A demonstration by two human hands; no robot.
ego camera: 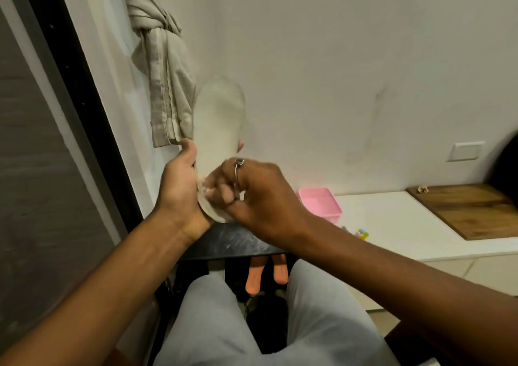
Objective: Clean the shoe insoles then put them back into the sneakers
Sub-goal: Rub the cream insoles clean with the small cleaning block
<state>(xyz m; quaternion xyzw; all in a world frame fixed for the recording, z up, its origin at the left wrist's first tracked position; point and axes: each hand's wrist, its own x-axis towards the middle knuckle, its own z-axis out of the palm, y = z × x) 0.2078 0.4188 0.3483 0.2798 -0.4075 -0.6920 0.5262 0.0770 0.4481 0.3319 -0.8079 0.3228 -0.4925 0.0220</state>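
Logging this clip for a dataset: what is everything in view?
insole: one, off-white, held upright, centre
curtain: one, beige, knotted, upper left
box: one, pink, on the white ledge
board: one, brown wood, far right on the ledge
wall plate: one, white, on the wall at right
tabletop: one, black, under the hands
orange pieces: two, orange, below the tabletop
ring: one, silver, on the right hand
left hand: one, grips the insole's lower half
right hand: one, fingers curled at the insole's heel; anything held is blurred
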